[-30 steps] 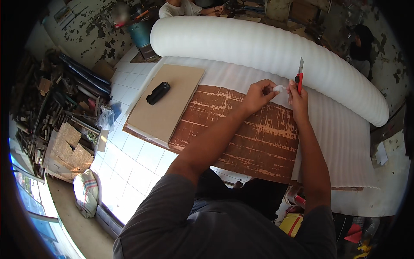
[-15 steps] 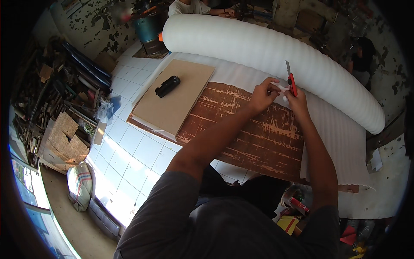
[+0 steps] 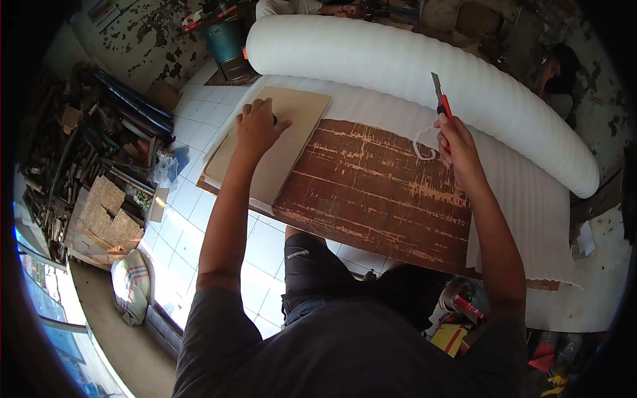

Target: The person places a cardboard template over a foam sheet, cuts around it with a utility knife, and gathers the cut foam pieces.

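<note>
My right hand grips a red utility knife, its blade extended and pointing up. A thin, curled strip of white foam hangs beside that hand's fingers, above the brown worn board. My left hand is over a tan flat sheet, fingers spread and thumb apart. It covers most of a small black object, of which only a bit shows between finger and thumb. Whether the hand presses on it is hard to see.
A big roll of white foam lies across the table's far side, its loose sheet spread at the right. Behind stands a blue-green drum; other people sit beyond the roll. Scrap wood and a sack lie left.
My left hand has left the foam strip by my right hand and moved left over the black object. My right hand still holds the knife, with the strip dangling beside it.
</note>
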A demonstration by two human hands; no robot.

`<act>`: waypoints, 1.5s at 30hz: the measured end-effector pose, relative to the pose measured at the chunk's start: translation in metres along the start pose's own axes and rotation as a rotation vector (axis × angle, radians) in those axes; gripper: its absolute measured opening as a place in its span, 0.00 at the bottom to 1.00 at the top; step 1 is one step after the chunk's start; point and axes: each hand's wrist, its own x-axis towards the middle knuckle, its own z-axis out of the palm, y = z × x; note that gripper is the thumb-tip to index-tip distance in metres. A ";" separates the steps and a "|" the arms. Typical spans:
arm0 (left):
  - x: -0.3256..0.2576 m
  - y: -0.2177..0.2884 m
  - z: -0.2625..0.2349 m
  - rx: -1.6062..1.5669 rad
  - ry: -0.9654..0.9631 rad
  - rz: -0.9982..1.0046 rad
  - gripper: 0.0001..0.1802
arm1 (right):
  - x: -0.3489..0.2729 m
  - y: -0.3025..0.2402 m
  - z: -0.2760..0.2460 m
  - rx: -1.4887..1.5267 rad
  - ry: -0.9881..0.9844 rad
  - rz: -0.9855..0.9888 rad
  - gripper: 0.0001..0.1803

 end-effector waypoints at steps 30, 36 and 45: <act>-0.052 0.141 0.026 -1.599 -0.567 -0.098 0.32 | -0.028 0.074 -0.011 -1.062 0.075 -0.484 0.23; -0.105 0.180 0.016 -1.028 -0.269 0.384 0.19 | -0.038 0.072 -0.004 -1.032 0.195 -0.488 0.22; -0.136 0.218 0.020 -1.034 -0.234 0.565 0.34 | -0.115 0.013 -0.009 -0.676 0.298 -0.327 0.21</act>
